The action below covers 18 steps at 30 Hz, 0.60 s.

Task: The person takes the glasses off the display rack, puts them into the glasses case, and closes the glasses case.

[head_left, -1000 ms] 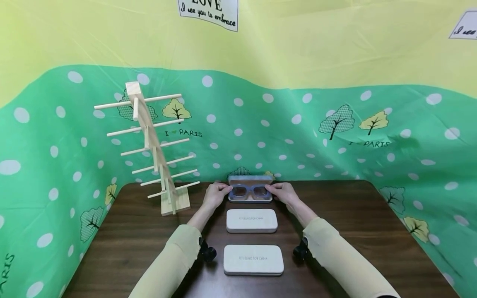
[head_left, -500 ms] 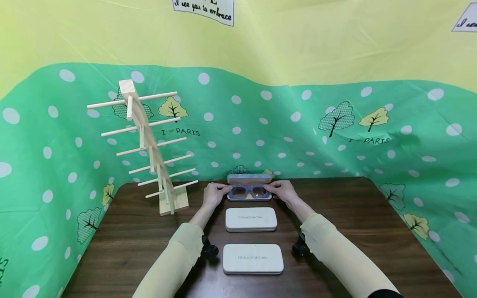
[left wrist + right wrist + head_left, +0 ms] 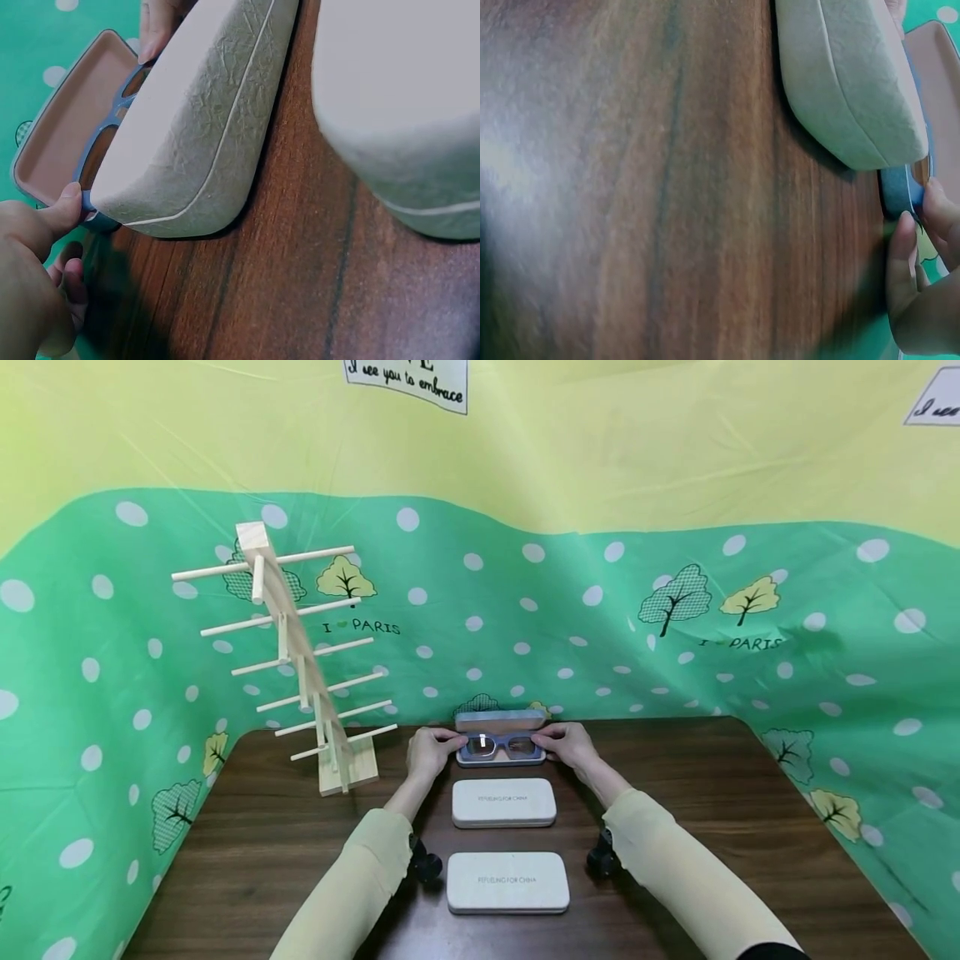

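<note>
Blue-framed eyeglasses (image 3: 501,740) sit at the open glasses case (image 3: 501,762) at the table's far edge, in front of its raised lid. My left hand (image 3: 429,753) pinches their left end between thumb and fingers, while my right hand (image 3: 572,747) pinches the right end. In the left wrist view, the left thumb (image 3: 66,208) presses on the frame's corner. From the right wrist, the right hand (image 3: 922,277) shows at the frame's other corner, and a closed white case (image 3: 855,82) hides most of the eyeglasses.
Two closed white glasses cases, a farther one (image 3: 504,802) and a nearer one (image 3: 508,882), lie in line between my forearms. A wooden peg rack (image 3: 300,652) stands at the table's left. A patterned cloth (image 3: 570,610) hangs behind the dark wooden table (image 3: 697,827).
The head view has shifted slightly. Both hands keep their pinch on the eyeglasses, which stay nearly in place; a bright reflection now shows in the left lens.
</note>
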Available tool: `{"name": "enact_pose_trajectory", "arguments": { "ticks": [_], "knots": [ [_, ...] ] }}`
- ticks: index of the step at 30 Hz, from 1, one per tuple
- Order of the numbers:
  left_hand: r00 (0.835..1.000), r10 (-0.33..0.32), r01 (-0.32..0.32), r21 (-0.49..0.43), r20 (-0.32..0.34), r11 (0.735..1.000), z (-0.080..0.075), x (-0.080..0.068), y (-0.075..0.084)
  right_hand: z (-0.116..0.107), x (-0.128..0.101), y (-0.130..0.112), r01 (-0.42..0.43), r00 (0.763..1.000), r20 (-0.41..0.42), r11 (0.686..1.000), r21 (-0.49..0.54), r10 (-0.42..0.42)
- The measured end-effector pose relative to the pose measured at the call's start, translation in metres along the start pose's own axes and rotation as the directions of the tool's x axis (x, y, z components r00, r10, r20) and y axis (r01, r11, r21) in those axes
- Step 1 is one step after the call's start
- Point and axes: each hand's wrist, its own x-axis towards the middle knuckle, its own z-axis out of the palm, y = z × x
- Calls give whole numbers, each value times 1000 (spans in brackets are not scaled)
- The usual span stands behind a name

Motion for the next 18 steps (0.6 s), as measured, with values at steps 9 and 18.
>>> {"name": "enact_pose_trajectory", "arguments": {
  "ticks": [9, 18],
  "knots": [
    [998, 50, -51, 22, 49, 998, -6, 5, -2, -6, 1, -4, -44, 995, 88, 999, -19, 46],
    [988, 37, -25, -76, 153, 997, -17, 10, -4, -15, -2, -7, -71, 986, 152, 997, 4, 70]
  ]
}}
